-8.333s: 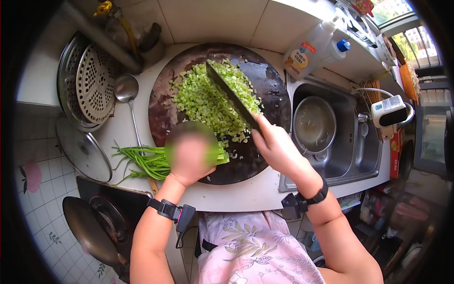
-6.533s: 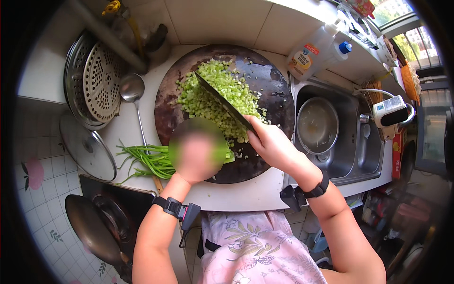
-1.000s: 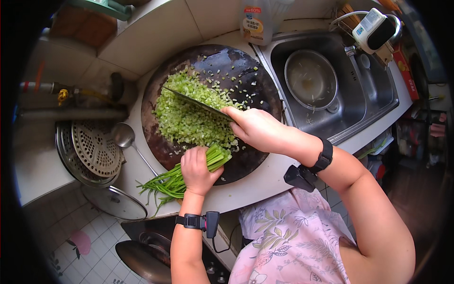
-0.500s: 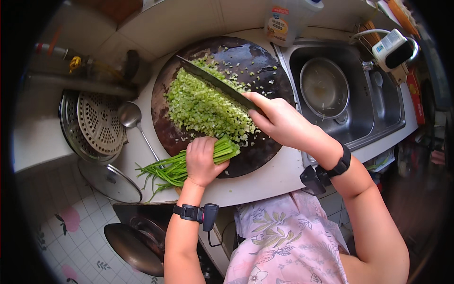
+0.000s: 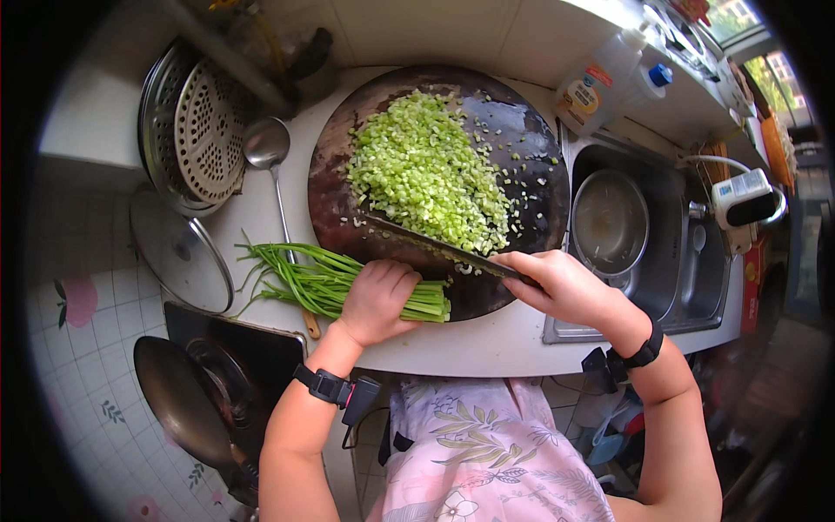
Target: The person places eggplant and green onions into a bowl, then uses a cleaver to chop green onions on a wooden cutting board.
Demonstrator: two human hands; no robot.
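**Blade's lined up along my stalks, not across them**

So my left hand (image 5: pixel 380 296) is wrapped over a bunch of green stalks (image 5: pixel 315 280), fingers on top. The bunch lies roughly left to right: thin tips off to the left on the counter, thick cut ends poking out past my hand on the right, over the near part of the round dark board (image 5: pixel 333 196).

My right hand (image 5: pixel 561 283) is gripping the knife (image 5: pixel 439 246) by its handle, up and to the right of those cut ends. Left's the nearer one, obviously, since it's holding them.

The bit that matters, imo: the blade sits just beyond the bunch, slanting nearly the same way. The chopped green pile (image 5: pixel 426 170) is on its far side. Can't tell if the edge touches wood.
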